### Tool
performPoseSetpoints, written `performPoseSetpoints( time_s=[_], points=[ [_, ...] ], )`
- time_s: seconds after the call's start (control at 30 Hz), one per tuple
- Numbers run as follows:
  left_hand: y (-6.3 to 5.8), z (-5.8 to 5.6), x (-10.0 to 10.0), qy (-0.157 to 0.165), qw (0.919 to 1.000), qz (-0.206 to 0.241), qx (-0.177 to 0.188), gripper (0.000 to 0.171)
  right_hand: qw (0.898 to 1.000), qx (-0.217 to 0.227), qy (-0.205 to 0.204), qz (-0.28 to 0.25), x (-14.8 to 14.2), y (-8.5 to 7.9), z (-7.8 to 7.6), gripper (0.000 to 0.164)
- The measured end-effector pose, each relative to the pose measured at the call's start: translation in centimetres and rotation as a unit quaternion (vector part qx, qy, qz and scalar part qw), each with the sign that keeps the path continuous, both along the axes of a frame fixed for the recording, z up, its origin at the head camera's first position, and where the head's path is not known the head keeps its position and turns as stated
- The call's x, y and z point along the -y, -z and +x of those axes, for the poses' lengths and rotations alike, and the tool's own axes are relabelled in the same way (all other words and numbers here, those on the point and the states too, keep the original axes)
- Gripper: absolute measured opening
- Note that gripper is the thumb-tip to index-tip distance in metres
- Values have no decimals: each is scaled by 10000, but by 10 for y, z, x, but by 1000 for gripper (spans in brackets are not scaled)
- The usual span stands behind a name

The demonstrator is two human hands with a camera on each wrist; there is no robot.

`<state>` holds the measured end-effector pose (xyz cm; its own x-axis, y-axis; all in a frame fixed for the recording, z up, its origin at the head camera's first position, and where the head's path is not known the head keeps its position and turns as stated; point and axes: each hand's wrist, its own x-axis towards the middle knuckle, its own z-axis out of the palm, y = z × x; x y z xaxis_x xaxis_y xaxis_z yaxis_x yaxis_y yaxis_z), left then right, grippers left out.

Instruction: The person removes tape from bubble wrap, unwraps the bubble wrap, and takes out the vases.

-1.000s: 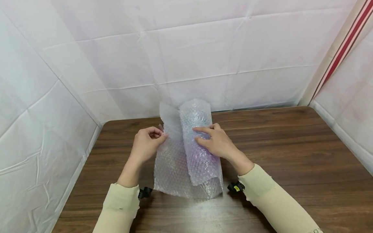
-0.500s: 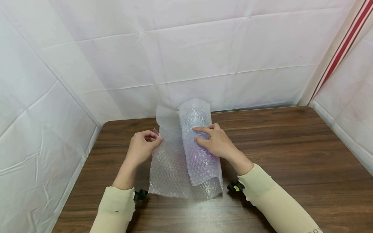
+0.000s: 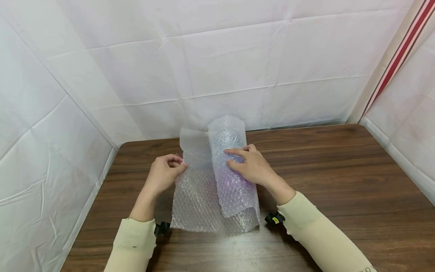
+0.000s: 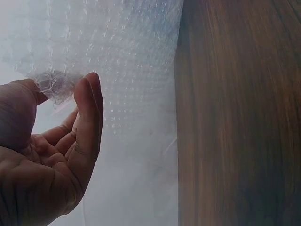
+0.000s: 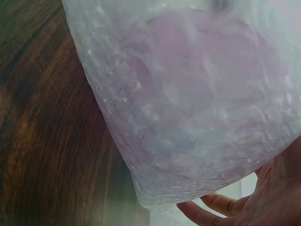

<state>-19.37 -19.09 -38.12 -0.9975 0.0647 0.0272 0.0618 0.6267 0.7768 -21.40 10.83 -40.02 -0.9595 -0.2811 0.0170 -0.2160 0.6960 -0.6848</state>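
A clear bubble wrap sheet [image 3: 197, 189] lies spread on the left, its other side rolled into a thick bundle [image 3: 229, 189]. Something pinkish-purple and bluish shows blurred through the layers; its kind is hidden. My left hand [image 3: 163, 173] pinches the loose left edge between thumb and fingers. In the left wrist view, a crumpled bit of the wrap [image 4: 59, 87] sits between the thumb and fingertips. On the bundle's right side rests my right hand [image 3: 253, 166], thumb and index finger spread across its top. From the right wrist, the bundle's rounded end [image 5: 202, 94] fills most of the view.
The dark wood-grain table [image 3: 323, 173] runs back to a white sheet wall [image 3: 217, 68], and the far end of the wrap reaches this back edge. White sheeting also stands at both sides. A small black wrist camera [image 3: 274, 218] sits at the right cuff.
My left hand has moved left and slightly toward me, drawing the loose edge outward. The flap lies wider and its far corner is lower. The right hand has stayed in place.
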Motion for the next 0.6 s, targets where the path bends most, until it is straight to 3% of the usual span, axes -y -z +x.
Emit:
performPoseSetpoints(
  time_s=[0.27,0.6],
  points=[
    [0,0,5,214,9995,-4,229,31,10000,24,12,-15,0,-2,1,44],
    [1,-1,13,685,9958,263,553,64,10000,-23,-20,6,-1,-1,0,44]
  ],
)
